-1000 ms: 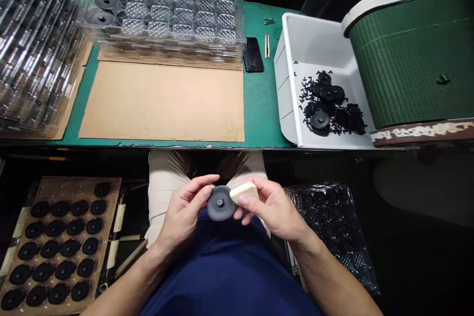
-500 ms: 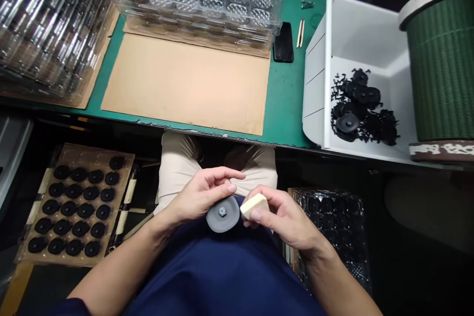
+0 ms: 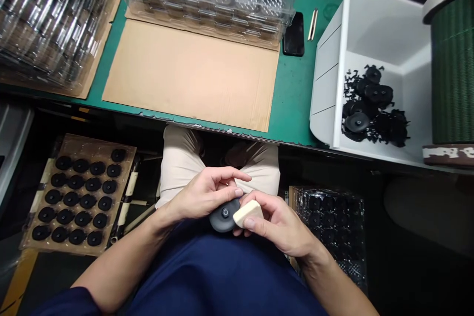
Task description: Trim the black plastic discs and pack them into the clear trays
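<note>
Above my lap, my left hand (image 3: 211,192) grips a round black disc (image 3: 221,218) by its upper edge, thumb on top. A small metal nut or stud sits at the disc's centre. My right hand (image 3: 272,217) holds a cream-coloured block (image 3: 247,213) between thumb and fingers. The block overlaps the disc's right side, and some right fingertips reach beneath it. Whether the block touches the disc's face cannot be made out.
A cardboard sheet (image 3: 192,76) lies on the green table (image 3: 292,94). Behind it are stacked clear trays (image 3: 207,5). A white bin (image 3: 331,79) at right holds black parts. A tray of black discs (image 3: 124,163) is low left; more trays (image 3: 348,252) stand low right.
The cream block has moved left over the disc's right side with my right hand. The whole view has shifted slightly, with the bin now farther right.
</note>
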Tool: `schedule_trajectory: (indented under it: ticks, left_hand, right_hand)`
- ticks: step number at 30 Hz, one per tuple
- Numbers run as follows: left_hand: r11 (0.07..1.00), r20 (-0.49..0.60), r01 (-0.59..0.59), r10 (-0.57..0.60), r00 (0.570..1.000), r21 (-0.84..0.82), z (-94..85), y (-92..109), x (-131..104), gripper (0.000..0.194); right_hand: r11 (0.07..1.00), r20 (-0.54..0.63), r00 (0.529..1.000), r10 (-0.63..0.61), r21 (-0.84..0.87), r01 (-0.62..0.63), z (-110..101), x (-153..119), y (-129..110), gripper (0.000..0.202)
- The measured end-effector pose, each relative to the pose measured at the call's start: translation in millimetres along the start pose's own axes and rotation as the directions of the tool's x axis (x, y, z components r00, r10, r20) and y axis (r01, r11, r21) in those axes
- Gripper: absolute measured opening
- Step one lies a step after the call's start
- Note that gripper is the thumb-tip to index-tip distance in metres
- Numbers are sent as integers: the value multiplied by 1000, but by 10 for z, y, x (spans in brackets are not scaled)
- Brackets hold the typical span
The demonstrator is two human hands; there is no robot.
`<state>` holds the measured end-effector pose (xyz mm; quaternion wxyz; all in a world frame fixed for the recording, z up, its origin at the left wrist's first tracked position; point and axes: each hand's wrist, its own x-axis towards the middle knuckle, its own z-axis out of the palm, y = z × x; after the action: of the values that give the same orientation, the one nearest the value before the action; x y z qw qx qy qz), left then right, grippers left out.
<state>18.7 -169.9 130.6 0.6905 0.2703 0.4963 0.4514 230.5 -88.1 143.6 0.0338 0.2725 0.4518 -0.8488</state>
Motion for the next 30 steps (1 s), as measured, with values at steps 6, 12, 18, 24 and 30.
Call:
schedule_trajectory:
  ticks: [6, 12, 18, 24, 30]
  left_hand:
    - [994, -65, 8, -15, 998, -113, 4, -27, 42, 40]
    - [963, -147, -143, 111, 983, -229, -63, -124, -22, 57]
    - [961, -49, -108, 98, 994, -255, -27, -211, -147, 85]
    - [953, -81, -134, 116, 990, -273, 12, -242, -144, 82]
    - [948, -106, -133, 107, 989, -289, 10, -226, -156, 75]
  right_hand:
    - [999, -23, 999, -22, 28, 23, 30, 10, -26, 25]
    - [992, -227, 969, -99, 48, 113, 54, 15, -28, 25]
    - [991, -286, 950, -126, 9, 135, 69, -11, -84, 26]
    - [988, -270, 956, -112, 72, 136, 82, -27, -99, 21]
    - [942, -273, 920, -280, -260, 210, 19, -60, -124, 11]
